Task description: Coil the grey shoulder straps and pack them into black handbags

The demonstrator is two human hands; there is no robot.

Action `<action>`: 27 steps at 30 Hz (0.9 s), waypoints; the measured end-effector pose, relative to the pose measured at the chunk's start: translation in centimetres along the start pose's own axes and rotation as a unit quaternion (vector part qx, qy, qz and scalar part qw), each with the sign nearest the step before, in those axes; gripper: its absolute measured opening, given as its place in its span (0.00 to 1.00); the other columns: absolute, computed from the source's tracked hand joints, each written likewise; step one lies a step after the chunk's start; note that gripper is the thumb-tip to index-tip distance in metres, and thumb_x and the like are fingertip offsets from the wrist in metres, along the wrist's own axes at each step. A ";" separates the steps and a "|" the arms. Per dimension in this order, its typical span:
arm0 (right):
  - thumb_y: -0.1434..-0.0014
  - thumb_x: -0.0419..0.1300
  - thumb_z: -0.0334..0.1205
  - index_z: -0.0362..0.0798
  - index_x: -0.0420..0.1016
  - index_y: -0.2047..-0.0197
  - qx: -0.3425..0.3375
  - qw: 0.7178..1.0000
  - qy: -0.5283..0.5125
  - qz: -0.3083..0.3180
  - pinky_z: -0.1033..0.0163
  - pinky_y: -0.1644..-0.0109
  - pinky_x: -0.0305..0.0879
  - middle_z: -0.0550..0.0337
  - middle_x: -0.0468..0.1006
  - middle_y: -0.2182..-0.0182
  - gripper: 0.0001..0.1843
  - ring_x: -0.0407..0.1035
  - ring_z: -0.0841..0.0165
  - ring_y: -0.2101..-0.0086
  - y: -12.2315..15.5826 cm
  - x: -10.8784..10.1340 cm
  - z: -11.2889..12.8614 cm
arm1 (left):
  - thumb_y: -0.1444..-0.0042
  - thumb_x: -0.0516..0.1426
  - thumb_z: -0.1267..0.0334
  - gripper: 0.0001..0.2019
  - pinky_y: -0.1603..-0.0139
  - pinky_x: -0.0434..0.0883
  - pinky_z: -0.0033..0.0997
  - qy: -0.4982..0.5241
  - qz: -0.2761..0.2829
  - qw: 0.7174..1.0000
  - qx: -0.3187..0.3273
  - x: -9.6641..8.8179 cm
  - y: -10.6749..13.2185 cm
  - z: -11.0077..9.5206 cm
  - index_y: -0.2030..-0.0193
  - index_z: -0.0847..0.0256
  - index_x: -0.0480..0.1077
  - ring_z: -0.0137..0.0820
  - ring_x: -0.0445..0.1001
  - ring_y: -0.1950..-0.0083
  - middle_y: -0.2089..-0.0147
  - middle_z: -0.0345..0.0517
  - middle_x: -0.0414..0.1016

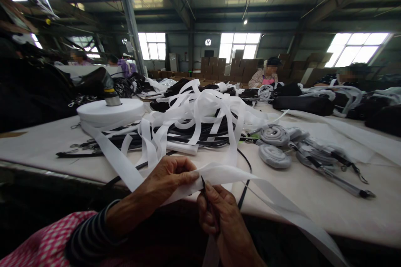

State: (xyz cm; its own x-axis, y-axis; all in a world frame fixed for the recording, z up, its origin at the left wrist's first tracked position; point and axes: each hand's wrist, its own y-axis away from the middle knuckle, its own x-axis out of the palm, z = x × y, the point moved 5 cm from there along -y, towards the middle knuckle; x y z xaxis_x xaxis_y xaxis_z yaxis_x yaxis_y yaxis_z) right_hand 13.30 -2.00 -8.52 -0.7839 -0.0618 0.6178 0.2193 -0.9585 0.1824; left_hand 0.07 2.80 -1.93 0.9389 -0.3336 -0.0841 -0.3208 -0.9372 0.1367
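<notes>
My left hand [169, 177] is closed in a pinch on a wide white fabric tape [225, 173] at the table's near edge. My right hand [216, 210] is closed just below it, gripping a thin black strap [205, 194] where it meets the tape. The tape runs back to a tangled heap of white tape [200, 112] lying over black straps [188, 135], and on to a flat white tape roll [109, 112] at the left.
Grey coiled straps [275, 146] with metal clips lie right of centre on the white table [328, 200]. Black bags [302, 104] sit further back. Other people work at the far side, with cardboard boxes [230, 66] by the windows.
</notes>
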 end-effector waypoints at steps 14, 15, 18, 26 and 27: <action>0.54 0.76 0.63 0.46 0.66 0.65 -0.021 1.000 0.002 -0.012 0.75 0.84 0.39 0.70 0.66 0.80 0.33 0.49 0.82 0.85 -1.8 -0.4 -0.1 | 0.60 0.73 0.44 0.25 0.75 0.59 0.24 0.033 -0.004 0.998 -0.054 0.3 -0.1 -0.1 0.70 0.64 0.74 0.26 0.67 0.76 0.76 0.41 0.74; 0.53 0.76 0.63 0.46 0.66 0.65 -0.024 1.000 0.005 -0.007 0.75 0.84 0.39 0.70 0.67 0.79 0.33 0.49 0.82 0.85 -1.9 -0.4 0.0 | 0.61 0.73 0.44 0.25 0.75 0.59 0.24 0.034 -0.006 0.998 -0.051 0.2 -0.1 -0.2 0.71 0.64 0.74 0.26 0.66 0.76 0.76 0.40 0.73; 0.53 0.75 0.63 0.45 0.67 0.67 -0.025 0.999 0.026 0.007 0.74 0.84 0.40 0.68 0.67 0.79 0.32 0.49 0.82 0.85 -2.0 -0.5 0.2 | 0.63 0.74 0.45 0.25 0.74 0.59 0.25 0.030 -0.019 0.998 -0.048 -0.1 -0.2 -0.3 0.71 0.65 0.74 0.26 0.66 0.75 0.77 0.41 0.73; 0.49 0.73 0.61 0.41 0.68 0.78 -0.029 0.997 0.068 -0.009 0.72 0.82 0.40 0.67 0.59 0.85 0.31 0.49 0.80 0.84 -2.0 0.0 0.9 | 0.59 0.72 0.46 0.23 0.74 0.59 0.26 0.010 -0.008 0.999 -0.040 0.0 -0.6 0.2 0.71 0.64 0.74 0.28 0.66 0.75 0.76 0.42 0.74; 0.50 0.74 0.61 0.41 0.68 0.78 -0.033 0.997 0.069 -0.019 0.72 0.82 0.40 0.66 0.60 0.84 0.31 0.49 0.81 0.84 -2.1 0.0 1.0 | 0.60 0.72 0.46 0.23 0.74 0.59 0.27 0.008 -0.008 0.999 -0.040 -0.1 -0.6 0.1 0.71 0.64 0.74 0.28 0.66 0.75 0.76 0.42 0.74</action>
State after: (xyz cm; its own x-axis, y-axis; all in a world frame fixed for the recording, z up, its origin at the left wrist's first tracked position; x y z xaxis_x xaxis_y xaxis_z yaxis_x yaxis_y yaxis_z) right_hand 13.41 0.32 -8.20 -0.8642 -0.0576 0.4998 0.1526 -0.9766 0.1513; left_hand 0.17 3.34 -2.14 0.9462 -0.3158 -0.0710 -0.2948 -0.9313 0.2139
